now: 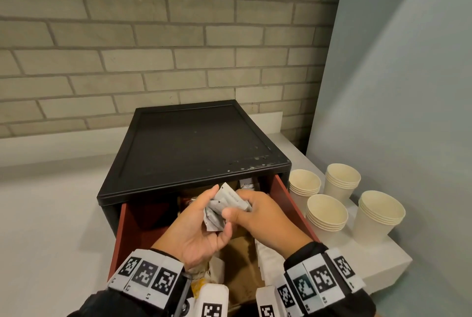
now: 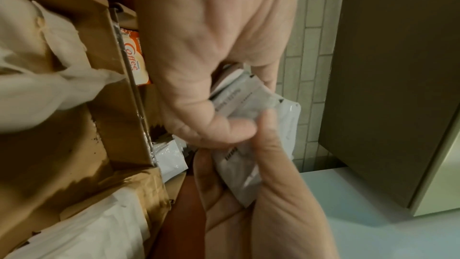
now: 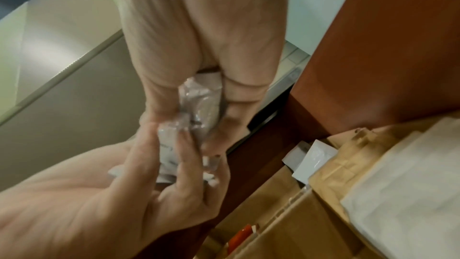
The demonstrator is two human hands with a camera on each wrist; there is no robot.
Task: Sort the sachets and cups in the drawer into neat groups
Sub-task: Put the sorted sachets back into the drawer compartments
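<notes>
Head view, from the left: a pale worktop (image 1: 51, 214) carries a black drawer unit (image 1: 194, 148) against a grey brick wall (image 1: 153, 35), its red-sided drawer (image 1: 127, 229) pulled out toward the person. Above the open drawer the left hand (image 1: 196, 227) lies palm up with its fingers curled round a bunch of grey-white sachets (image 1: 222, 209), thumb closing on them from the near side. Touching the same bunch from the right, the right hand (image 1: 260, 214) pinches the sachets between its thumb and curled fingers, so both hands hold one bundle over the middle of the drawer. Under the hands the drawer holds brown cardboard dividers (image 1: 242, 260), white paper packets (image 1: 265, 258) in the near right compartment and a few more small sachets (image 1: 246, 185) at the back, partly hidden beneath the unit. An orange-and-white "Coffee" packet (image 2: 133, 60) stands behind a divider in the left wrist picture, which also shows loose white sachets (image 2: 169, 157) lying in the drawer below the hands. Right of the unit, on the worktop, stand four stacks of cream paper cups (image 1: 327, 214), upright and close together, outside the drawer, beside a pale blue-grey wall (image 1: 408, 86).
</notes>
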